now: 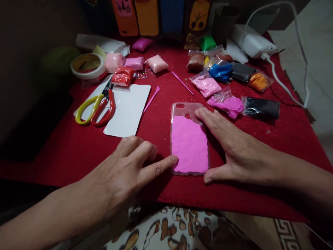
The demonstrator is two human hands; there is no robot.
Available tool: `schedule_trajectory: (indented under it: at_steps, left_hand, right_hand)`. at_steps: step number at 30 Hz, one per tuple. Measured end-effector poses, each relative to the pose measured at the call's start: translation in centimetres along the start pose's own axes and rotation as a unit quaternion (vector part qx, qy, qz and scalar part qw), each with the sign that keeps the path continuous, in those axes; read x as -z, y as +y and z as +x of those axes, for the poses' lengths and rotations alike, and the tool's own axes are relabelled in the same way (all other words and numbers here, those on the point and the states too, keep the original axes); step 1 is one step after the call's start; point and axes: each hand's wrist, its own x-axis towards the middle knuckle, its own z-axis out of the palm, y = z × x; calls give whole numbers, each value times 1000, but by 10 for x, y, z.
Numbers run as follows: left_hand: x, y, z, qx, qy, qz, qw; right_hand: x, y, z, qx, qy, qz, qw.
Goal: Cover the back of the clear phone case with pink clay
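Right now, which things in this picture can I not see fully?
Head view only.
Phone case: part of its right edge lies under the right hand.
Coloured cards at the top: cut off by the picture edge.
Round green thing far left: too dark and blurred to name.

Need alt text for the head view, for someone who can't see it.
Left hand touches the pink clay spread in a clear phone case on a red cloth; right hand rests along its right edge. Clay bags lie behind, scissors at left.
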Motion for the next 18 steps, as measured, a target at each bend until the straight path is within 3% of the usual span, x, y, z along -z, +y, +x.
schedule_trajectory:
  at_steps: [8, 14, 18]
  left_hand:
    - [-12, 7, -3, -14, 106, 92, 990]
    - [-9, 18, 4, 13, 76, -3, 997]
    - [-17, 24, 11, 3, 75, 5, 997]
  right_hand:
    - [0, 2, -1, 7, 0, 2, 1000]
    - [0, 2, -1, 15, 7, -8, 1000]
    - [0, 2, -3, 16, 10, -14, 1000]
